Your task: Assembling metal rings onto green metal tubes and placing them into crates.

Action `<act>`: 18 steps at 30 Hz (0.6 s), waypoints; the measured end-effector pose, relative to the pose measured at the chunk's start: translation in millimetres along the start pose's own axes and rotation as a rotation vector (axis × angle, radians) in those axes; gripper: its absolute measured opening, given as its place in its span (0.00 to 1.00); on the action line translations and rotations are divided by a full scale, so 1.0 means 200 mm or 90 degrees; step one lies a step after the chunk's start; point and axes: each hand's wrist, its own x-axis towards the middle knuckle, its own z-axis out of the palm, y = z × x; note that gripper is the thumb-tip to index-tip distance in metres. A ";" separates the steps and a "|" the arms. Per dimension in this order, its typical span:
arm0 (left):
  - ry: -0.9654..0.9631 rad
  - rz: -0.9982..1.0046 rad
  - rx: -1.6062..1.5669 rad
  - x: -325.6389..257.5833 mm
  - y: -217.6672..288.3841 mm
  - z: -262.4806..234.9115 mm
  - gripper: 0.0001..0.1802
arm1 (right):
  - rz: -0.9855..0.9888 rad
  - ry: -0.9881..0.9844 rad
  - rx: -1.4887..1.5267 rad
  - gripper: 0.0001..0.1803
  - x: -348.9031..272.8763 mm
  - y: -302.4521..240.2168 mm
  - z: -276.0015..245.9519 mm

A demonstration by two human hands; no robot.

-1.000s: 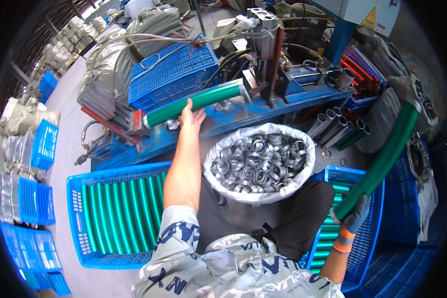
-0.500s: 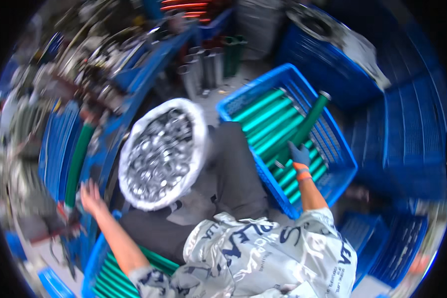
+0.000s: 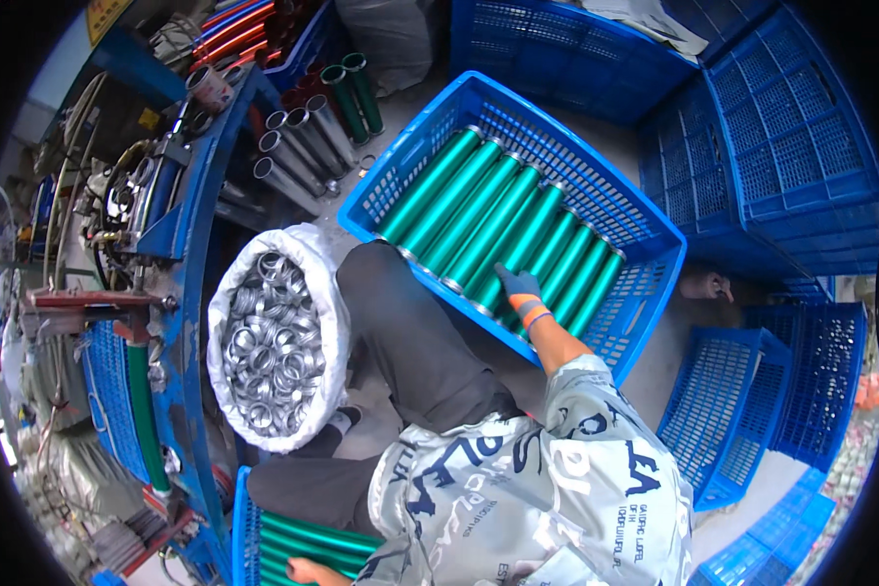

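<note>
My right hand (image 3: pixel 521 285), in a dark glove with an orange cuff, rests on the near ends of shiny green tubes (image 3: pixel 479 220). Its fingers are apart and lie over the tubes. These lie side by side in a large blue crate (image 3: pixel 645 303). At the lower edge my bare left hand (image 3: pixel 308 570) is over more green tubes (image 3: pixel 308 532) in a second blue crate (image 3: pixel 240 518). That hand is partly cut off, and its grip does not show. Another green tube (image 3: pixel 143 415) stands upright in the machine (image 3: pixel 139 303) at the left.
A white-lined tub (image 3: pixel 334 342) full of metal rings stands between my legs and the machine's blue frame (image 3: pixel 193 244). Bare metal tubes (image 3: pixel 298 146) stand beyond it. Stacked blue crates (image 3: pixel 786 127) rise at the right, with other crates (image 3: pixel 718 410) below.
The tilted green tube in my right hand now lies in the crate's row. My left hand has moved from beside the machine down to the lower crate. The view has turned.
</note>
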 end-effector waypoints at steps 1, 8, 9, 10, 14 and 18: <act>-0.040 -0.026 0.030 -0.08 -0.02 0.01 0.39 | 0.005 -0.070 0.158 0.48 0.00 0.04 0.04; -0.288 -0.264 0.269 -0.43 -0.17 0.12 0.53 | -0.098 -0.180 -0.206 0.43 -0.05 -0.18 -0.17; -0.285 -0.217 0.320 -0.43 -0.20 0.14 0.59 | -0.127 -0.185 -0.284 0.42 -0.06 -0.32 -0.22; -0.287 -0.171 0.370 -0.44 -0.22 0.17 0.65 | -0.157 -0.184 -0.364 0.40 -0.06 -0.48 -0.28; -0.209 -0.099 0.348 -0.50 -0.36 0.17 0.55 | -0.406 -0.004 -0.017 0.36 -0.41 -1.18 -0.17; -0.202 0.048 0.143 -0.47 -0.32 0.39 0.40 | -0.515 -0.108 0.236 0.29 -0.70 -1.52 -0.08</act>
